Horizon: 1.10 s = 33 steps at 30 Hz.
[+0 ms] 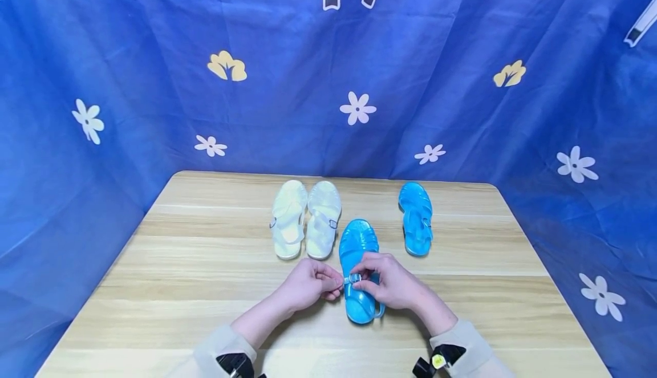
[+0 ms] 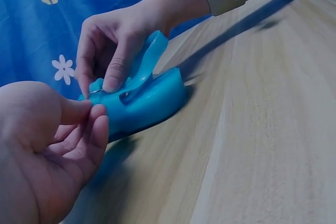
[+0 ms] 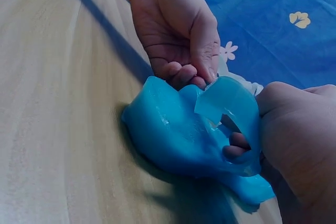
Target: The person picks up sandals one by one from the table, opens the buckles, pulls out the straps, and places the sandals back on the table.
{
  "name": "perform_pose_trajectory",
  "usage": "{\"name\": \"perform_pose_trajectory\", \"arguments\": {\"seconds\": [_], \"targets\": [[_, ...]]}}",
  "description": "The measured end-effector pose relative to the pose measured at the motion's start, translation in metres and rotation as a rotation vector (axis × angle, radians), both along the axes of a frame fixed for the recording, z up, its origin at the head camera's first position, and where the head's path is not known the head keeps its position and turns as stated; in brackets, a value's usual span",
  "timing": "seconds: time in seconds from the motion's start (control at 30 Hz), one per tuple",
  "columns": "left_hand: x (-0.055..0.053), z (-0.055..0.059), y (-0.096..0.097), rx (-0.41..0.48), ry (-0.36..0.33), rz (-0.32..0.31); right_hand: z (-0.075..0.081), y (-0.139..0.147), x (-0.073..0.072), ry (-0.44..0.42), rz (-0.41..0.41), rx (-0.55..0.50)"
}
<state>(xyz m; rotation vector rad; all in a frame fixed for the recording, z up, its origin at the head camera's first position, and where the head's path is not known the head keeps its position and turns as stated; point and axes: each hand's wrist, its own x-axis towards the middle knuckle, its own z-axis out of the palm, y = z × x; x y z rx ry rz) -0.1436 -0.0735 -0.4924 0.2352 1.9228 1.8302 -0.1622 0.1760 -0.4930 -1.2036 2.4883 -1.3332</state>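
Note:
A blue jelly sandal (image 1: 358, 235) lies on the table with its toe pointing away. At its left side, my left hand (image 1: 310, 281) pinches the tip of the sandal's strap between thumb and forefinger. From the right, my right hand (image 1: 387, 281) reaches over the sandal and grips the strap at the small buckle (image 1: 355, 278). Both hands meet at the strap in the left wrist view, where the heel part (image 2: 157, 98) faces the camera. The right wrist view shows a curved blue strap loop (image 3: 231, 98) in front of the right hand's fingertips.
A pair of whitish clear sandals (image 1: 324, 195) stands side by side behind my left hand. Another blue sandal (image 1: 416, 195) lies farther back on the right. The wood-grain table (image 1: 169, 275) meets a blue patterned cloth (image 1: 287, 121) at the back and sides.

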Motion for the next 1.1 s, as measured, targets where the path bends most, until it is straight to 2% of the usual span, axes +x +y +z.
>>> {"name": "perform_pose_trajectory", "arguments": {"seconds": [0.4,0.8,1.1], "targets": [[0.0,0.002,0.006,-0.015,0.009,-0.01,-0.001,0.002,0.001,0.005,-0.017,-0.007],[0.003,-0.002,0.01,-0.036,-0.003,0.028,-0.004,0.0,0.001,0.033,0.002,-0.031],[0.003,0.0,0.012,-0.015,-0.017,0.013,-0.002,0.0,0.002,0.002,-0.012,-0.018]]}}
